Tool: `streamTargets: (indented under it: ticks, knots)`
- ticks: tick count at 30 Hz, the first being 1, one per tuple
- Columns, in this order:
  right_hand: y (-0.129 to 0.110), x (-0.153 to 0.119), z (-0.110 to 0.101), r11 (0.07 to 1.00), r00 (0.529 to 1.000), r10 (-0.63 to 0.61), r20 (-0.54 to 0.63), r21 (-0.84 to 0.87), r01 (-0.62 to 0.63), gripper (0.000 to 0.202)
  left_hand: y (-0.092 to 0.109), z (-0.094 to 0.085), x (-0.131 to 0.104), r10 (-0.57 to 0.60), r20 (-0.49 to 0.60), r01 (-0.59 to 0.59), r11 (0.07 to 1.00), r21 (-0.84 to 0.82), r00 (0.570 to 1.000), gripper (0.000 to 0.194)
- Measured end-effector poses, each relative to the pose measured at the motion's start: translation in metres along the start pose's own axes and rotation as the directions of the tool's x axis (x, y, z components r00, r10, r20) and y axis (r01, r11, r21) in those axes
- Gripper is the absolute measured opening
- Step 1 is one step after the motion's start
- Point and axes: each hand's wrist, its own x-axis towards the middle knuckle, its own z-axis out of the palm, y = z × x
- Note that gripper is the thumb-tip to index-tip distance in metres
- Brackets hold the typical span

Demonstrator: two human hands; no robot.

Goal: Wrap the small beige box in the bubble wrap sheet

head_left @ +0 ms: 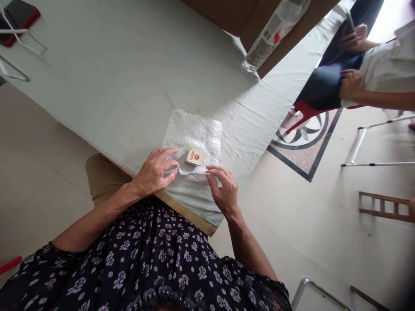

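Observation:
A clear sheet of bubble wrap (186, 131) lies flat on the cloth-covered table near its front corner. On the sheet's near part sits a small cream box (194, 157) with red print on top. My left hand (157, 170) is left of the box, its thumb and fingers closed on the near left corner of the bubble wrap. At the near right corner, my right hand (223, 188) pinches the wrap between thumb and fingers. The near edge is lifted slightly between both hands. Neither hand touches the box.
A plastic bottle (270, 36) lies on a brown cardboard box (223, 13) at the table's far side. White wire frames and a dark red-edged object (21, 21) are at the far left. At the right sits another person (382, 73) holding a phone.

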Motion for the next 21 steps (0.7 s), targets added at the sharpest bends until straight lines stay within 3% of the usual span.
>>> streamTargets:
  ticks: [4,7,11,16,21]
  knots:
    - [0.005,0.024,-0.001,0.978,0.984,0.177,-0.02,0.115,-0.174,0.014,0.005,0.004,0.022,-0.067,0.012,0.067,0.998,-0.004,0.998,0.031]
    - [0.009,0.032,0.0,0.964,0.974,0.227,0.011,0.137,-0.227,0.016,0.006,0.016,0.037,-0.166,-0.006,0.164,0.981,-0.105,0.986,0.016]
    - [0.012,0.028,0.002,0.961,0.972,0.213,0.101,0.156,-0.227,0.029,0.003,0.028,0.047,-0.223,-0.014,0.211,0.94,-0.266,0.975,0.012]
    - [0.02,0.032,0.006,0.945,0.976,0.195,0.099,0.246,-0.214,0.016,0.0,0.031,0.052,-0.275,0.024,0.261,0.876,-0.406,0.961,0.013]
    - [0.02,0.042,0.005,0.898,0.973,0.134,0.188,0.393,-0.199,0.015,0.0,0.029,0.055,-0.326,0.067,0.315,0.81,-0.494,0.943,0.017]
